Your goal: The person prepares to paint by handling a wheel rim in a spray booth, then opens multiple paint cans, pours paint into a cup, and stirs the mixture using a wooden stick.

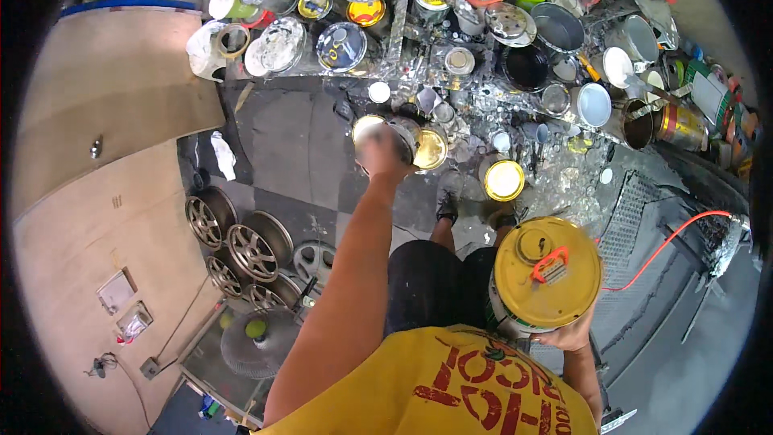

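Note:
My right hand [570,333] supports a large can with a yellow lid [523,282] from its lower right side. The can is close to my body, beside my thigh. A red-orange piece, possibly a handle or small tool, lies on the lid. My left arm is stretched forward and down. My left hand [382,151] is smeared by motion over a group of paint cans, and its fingers cannot be made out. Beside it are a dark-sided can [407,138] and a can with a gold lid [431,149]. Another gold-lidded can [505,180] stands nearer my feet.
A paint-splattered bench [378,66] crowded with cans, pots and cups runs along the far side. Several wheel rims [253,251] and a fan [254,346] stand at left. A red hose [660,251] curves over a grey surface at right.

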Demonstrator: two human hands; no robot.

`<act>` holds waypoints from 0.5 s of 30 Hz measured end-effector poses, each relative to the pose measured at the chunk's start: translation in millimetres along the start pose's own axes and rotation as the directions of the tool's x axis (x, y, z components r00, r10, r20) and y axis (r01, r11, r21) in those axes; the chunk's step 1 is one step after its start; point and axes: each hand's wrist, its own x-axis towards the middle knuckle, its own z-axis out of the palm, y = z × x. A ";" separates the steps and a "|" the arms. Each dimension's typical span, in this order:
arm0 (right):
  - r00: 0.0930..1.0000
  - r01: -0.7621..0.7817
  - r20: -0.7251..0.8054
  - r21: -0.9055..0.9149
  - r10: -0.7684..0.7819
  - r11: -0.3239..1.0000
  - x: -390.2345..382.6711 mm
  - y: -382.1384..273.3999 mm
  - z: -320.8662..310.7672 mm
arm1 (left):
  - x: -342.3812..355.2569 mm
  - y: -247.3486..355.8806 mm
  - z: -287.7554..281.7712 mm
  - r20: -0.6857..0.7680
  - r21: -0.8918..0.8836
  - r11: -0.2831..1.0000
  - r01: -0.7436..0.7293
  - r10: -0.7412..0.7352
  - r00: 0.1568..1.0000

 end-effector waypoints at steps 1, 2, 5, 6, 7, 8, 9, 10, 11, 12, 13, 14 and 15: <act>0.999 -0.040 0.005 0.050 0.039 0.998 6.2 -1.3 7.7 | 4.8 0.0 3.3 -0.019 0.004 1.000 -0.007 0.007 1.000; 0.997 -0.077 0.009 0.099 0.077 0.992 12.8 -2.7 15.4 | 11.0 0.0 4.8 -0.005 0.024 1.000 -0.016 0.016 1.000; 0.997 0.021 0.071 0.142 -0.031 0.990 30.8 3.5 29.8 | 27.8 -5.5 11.2 -0.027 0.049 0.999 -0.019 0.020 0.999; 0.998 0.026 0.055 0.141 -0.034 0.990 33.3 4.8 30.8 | 24.4 10.4 12.0 -0.001 0.176 0.984 -0.012 0.013 1.000; 0.998 0.037 0.044 0.147 -0.044 0.988 38.3 7.0 28.6 | 19.0 18.5 12.6 -0.006 0.220 0.974 -0.048 0.051 0.999; 0.990 0.119 0.069 0.057 -0.122 0.991 43.1 17.4 24.0 | 10.4 24.8 14.6 -0.034 0.167 0.979 -0.118 0.126 0.991; 0.991 0.116 0.056 0.060 -0.119 0.991 49.2 23.7 24.5 | 1.8 24.3 14.2 -0.074 0.121 0.976 -0.181 0.191 0.979; 0.988 0.117 0.093 0.056 -0.122 0.992 57.3 26.0 30.5 | -0.5 14.2 19.8 -0.073 0.127 0.974 -0.187 0.197 0.978; 0.983 0.121 0.131 0.053 -0.127 0.991 65.9 27.1 33.4 | -4.0 2.5 23.8 0.117 -0.399 0.873 -0.281 0.353 0.928; 0.983 0.121 0.128 0.067 -0.129 0.990 74.7 29.0 34.2 | -14.1 -11.8 27.4 0.198 -0.814 0.553 -0.177 0.551 0.811; 0.971 0.201 0.166 -0.174 -0.172 0.964 77.9 32.1 20.2 | -44.8 14.8 14.8 0.418 -0.892 0.424 0.156 0.642 0.643; 0.953 0.280 0.226 -0.389 -0.204 0.878 79.5 33.5 8.2 | -84.6 37.6 -19.0 0.547 -0.806 0.331 0.490 0.731 0.407; 0.952 0.287 0.220 -0.383 -0.215 0.878 82.6 37.6 7.2 | -110.8 33.0 -35.8 0.586 -0.777 0.390 0.493 0.735 0.341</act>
